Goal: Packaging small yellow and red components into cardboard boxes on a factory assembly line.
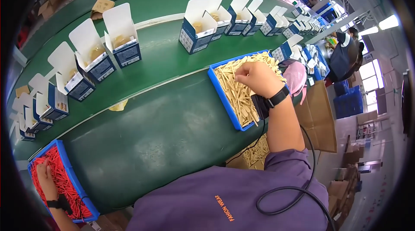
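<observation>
At the lower left, my left hand (46, 180) is down among thin red sticks (65, 174) that fill a blue tray (73, 172). Its fingers look curled, and whatever they grip is hidden. My right hand (259, 78) is over a second blue tray (225, 103), heaped with flat pale wooden sticks (235, 94). Thumb and fingers are pinched together there, and I cannot make out anything between them. Each wrist wears a black strap with a small dark device.
Open blue-and-white boxes (123, 53) with bagged contents line the green conveyor (160, 53) beyond the dark green table (160, 136). A pink bag (295, 77) and a cardboard box (317, 116) are right of the stick tray. A black cable loops by my right arm. Another person (343, 56) is farther right.
</observation>
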`<action>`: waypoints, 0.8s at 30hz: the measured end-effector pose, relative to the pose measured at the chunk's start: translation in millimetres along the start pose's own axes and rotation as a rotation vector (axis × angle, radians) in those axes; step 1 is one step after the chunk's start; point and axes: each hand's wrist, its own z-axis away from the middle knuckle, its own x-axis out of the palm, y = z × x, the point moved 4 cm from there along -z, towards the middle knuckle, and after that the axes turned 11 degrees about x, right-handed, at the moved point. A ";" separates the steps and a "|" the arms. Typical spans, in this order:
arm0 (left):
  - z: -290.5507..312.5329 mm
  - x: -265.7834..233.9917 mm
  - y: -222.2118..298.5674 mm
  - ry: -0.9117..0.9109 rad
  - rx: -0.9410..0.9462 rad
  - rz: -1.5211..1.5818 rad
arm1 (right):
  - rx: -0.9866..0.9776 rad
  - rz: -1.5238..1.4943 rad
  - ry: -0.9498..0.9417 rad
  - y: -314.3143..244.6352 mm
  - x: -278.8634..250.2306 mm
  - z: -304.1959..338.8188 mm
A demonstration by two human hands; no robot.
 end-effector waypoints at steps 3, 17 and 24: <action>19.0 -5.9 -25.9 0.312 -0.167 0.282 | 0.040 0.046 0.001 5.0 19.7 -4.0; -88.3 72.0 314.5 0.194 -0.349 1.786 | -0.290 -0.455 -0.246 -119.6 84.0 65.2; -98.4 119.8 341.8 0.047 -0.198 1.991 | -0.363 -0.884 -0.408 -194.6 168.6 68.2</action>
